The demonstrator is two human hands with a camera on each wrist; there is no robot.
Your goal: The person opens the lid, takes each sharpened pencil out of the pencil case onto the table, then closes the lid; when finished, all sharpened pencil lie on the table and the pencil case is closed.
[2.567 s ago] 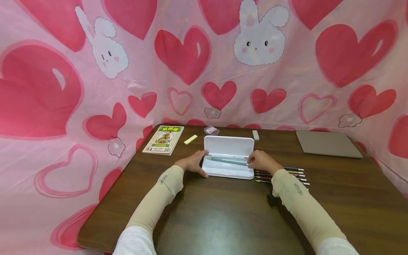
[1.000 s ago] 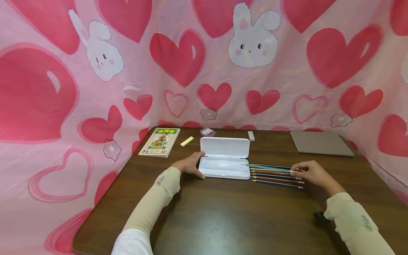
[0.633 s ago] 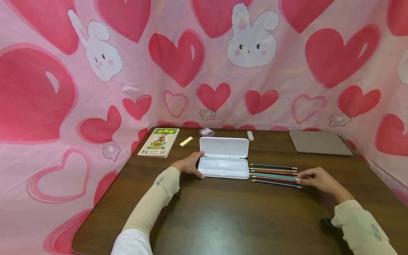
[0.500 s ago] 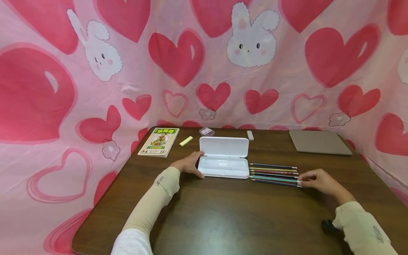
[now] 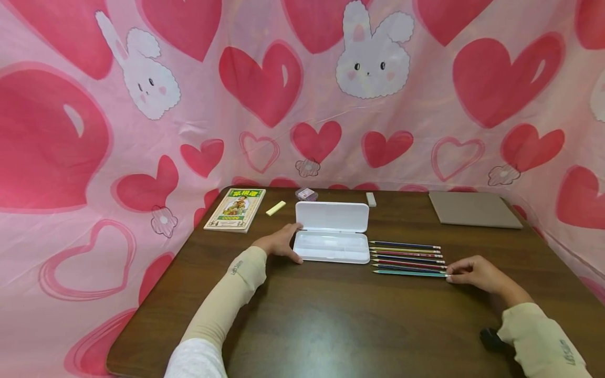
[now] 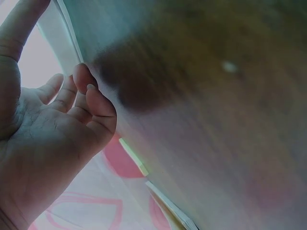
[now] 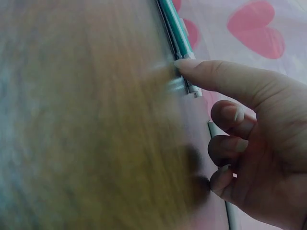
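A white pencil case (image 5: pixel 331 247) lies with its lid up in the middle of the table. My left hand (image 5: pixel 280 244) holds its left end, thumb at the front corner and fingers at the back one. In the left wrist view the fingers of my left hand (image 6: pixel 57 115) are bent beside the case's edge. My right hand (image 5: pixel 479 275) pinches the eraser end of a teal pencil (image 5: pixel 408 273), which lies nearest me in a row of several pencils (image 5: pixel 406 252). The right wrist view has my thumb (image 7: pixel 211 75) right at the end of the teal pencil (image 7: pixel 175 28).
Behind the case are a small purple-tinted clear box (image 5: pixel 306 195) and a white eraser (image 5: pixel 371 199). A yellow strip (image 5: pixel 275 208) and a book (image 5: pixel 236 210) lie at the back left. A closed grey laptop-like slab (image 5: pixel 474 210) sits at the back right. A heart-patterned cloth hangs behind the table.
My right hand has taken the teal pencil out of the case, carried it right, and brought it toward me to the front of the pencil row. My left hand stays at the case.
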